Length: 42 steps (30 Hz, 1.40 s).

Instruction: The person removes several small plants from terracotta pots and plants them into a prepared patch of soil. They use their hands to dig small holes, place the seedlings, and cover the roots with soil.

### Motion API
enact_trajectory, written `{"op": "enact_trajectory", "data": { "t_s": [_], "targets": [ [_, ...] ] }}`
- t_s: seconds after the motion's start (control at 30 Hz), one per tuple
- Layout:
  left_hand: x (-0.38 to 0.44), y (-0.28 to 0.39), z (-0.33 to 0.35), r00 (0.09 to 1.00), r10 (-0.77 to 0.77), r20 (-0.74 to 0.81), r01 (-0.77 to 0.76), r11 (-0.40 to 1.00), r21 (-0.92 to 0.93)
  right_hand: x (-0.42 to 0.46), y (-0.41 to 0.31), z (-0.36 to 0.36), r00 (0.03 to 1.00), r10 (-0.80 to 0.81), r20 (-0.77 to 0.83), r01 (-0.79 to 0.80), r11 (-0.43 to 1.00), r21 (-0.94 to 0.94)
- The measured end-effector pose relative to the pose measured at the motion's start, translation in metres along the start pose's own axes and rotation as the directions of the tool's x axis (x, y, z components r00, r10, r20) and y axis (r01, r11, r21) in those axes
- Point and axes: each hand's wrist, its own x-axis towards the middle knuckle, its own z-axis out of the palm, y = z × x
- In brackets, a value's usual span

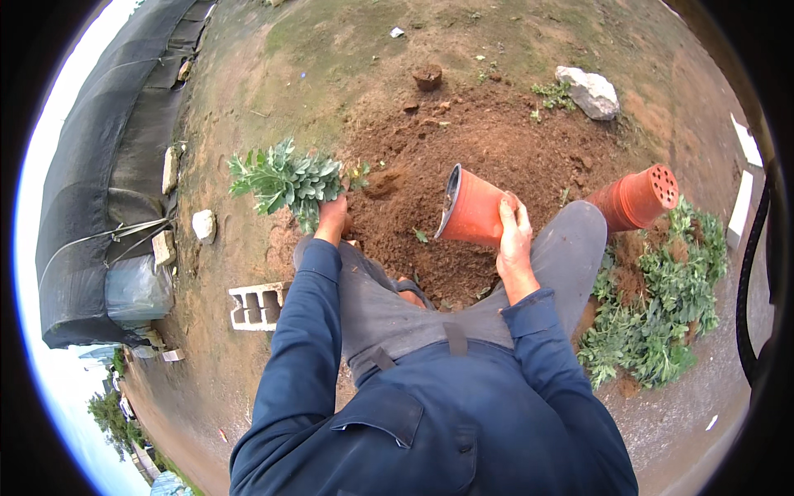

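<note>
My right hand grips a terracotta-coloured plastic plant pot near its base. The pot lies tilted on its side, its dark-lined mouth facing left. At the left, my left hand is closed around the lower part of a leafy green plant; the fingers and the plant's base are mostly hidden. Between my knees spreads a mound of loose brown soil. Beyond my right knee lies a stack of nested plastic pots, with drainage holes showing in the end base.
Several uprooted leafy plants are heaped at the right. A white rock sits past the soil, near a pot-shaped soil clump. At the left are a concrete block, a smaller stone and a dark net-covered greenhouse tunnel.
</note>
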Motion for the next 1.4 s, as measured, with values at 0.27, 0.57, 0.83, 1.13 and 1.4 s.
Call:
{"op": "enact_trajectory", "data": {
  "t_s": [0.27, 0.57, 0.83, 1.13, 1.4],
  "targets": [
    [-0.011, 0.117, -0.022, 0.967, 0.164, -0.197, -0.186, 0.977, -0.102, 0.000, 0.001, -0.001, 1.000, 0.011, -0.001, -0.011, 0.999, -0.031],
    [0.007, -0.036, -0.039, 0.963, 0.267, -0.041, -0.167, 0.707, 0.687, -0.006, -0.008, -0.001, 1.000, -0.004, 0.003, 0.004, 0.993, 0.115],
    [0.058, 0.008, -0.040, 0.713, 0.691, 0.121, -0.532, 0.421, 0.735, -0.007, 0.002, 0.011, 1.000, -0.005, -0.026, 0.004, 1.000, -0.026],
    [-0.089, 0.427, 0.135, 0.445, 0.820, 0.360, -0.878, 0.319, 0.357, -0.022, -0.013, 0.006, 0.995, -0.086, 0.055, 0.090, 0.994, -0.064],
    [-0.143, 0.405, 0.129, 0.444, 0.871, 0.208, -0.880, 0.468, -0.082, -0.023, -0.031, 0.003, 0.966, -0.194, 0.169, 0.022, 0.718, 0.696]
  ]
}}
